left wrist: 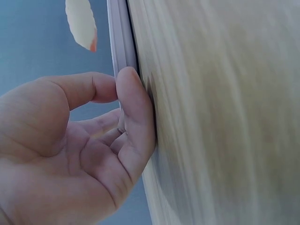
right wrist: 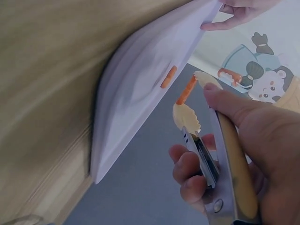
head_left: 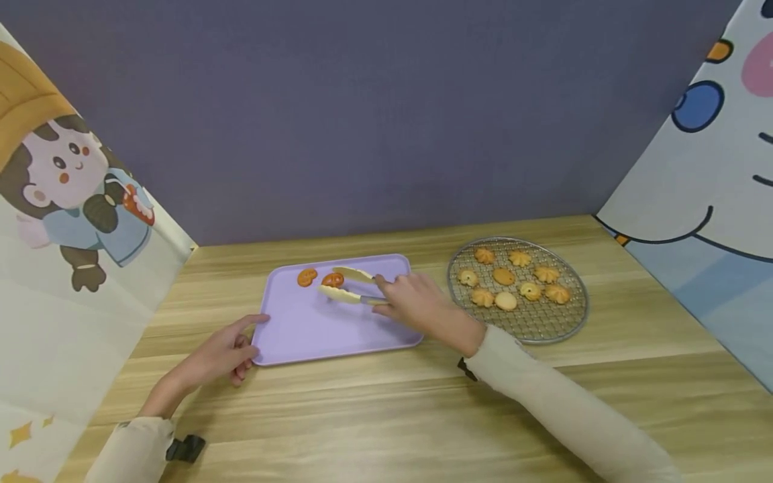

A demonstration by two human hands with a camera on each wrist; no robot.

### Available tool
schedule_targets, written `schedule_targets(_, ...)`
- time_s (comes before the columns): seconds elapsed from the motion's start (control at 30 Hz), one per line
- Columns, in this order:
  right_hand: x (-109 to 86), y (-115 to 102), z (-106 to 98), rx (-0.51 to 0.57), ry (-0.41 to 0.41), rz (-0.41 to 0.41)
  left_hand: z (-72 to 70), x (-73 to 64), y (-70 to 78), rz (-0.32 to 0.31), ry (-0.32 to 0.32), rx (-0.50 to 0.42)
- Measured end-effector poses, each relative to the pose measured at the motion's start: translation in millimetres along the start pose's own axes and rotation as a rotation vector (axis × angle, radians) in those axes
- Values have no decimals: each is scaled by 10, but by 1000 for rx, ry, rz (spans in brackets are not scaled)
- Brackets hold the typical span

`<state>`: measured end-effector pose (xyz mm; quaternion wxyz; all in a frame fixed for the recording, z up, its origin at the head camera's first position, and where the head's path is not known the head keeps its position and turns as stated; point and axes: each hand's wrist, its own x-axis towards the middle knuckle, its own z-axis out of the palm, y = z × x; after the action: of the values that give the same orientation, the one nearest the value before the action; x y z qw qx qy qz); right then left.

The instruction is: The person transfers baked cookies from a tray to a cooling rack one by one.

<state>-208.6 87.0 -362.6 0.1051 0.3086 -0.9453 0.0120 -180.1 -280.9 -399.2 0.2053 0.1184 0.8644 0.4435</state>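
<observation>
A purple tray point(head_left: 338, 329) lies on the wooden table, and my left hand point(head_left: 220, 352) holds its left rim near the front corner. In the left wrist view the thumb and a finger meet at the tray's rim point(left wrist: 123, 37). My right hand point(head_left: 419, 305) grips a pair of tongs point(head_left: 344, 295) with pale scalloped tips. Between those tips is a brown pretzel-shaped cookie point(right wrist: 186, 90), held just over the tray in the right wrist view. A second pretzel-shaped cookie point(head_left: 306, 277) lies at the tray's back left.
To the right of the tray stands a round wire-mesh rack point(head_left: 531, 329) bearing several cookies, some flower-shaped and some round. A dark blue-grey panel point(head_left: 386, 121) rises behind the table. Side panels with cartoon prints point(head_left: 78, 188) flank it.
</observation>
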Motion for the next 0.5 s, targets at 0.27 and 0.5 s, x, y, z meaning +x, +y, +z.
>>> schedule_targets(0.27,-232,138,-26,-22,101,-69,-7,53,0,7,13,6)
schedule_targets(0.5,-409,174,-56,-75,167,-89,10,20,-37,14,20,-5)
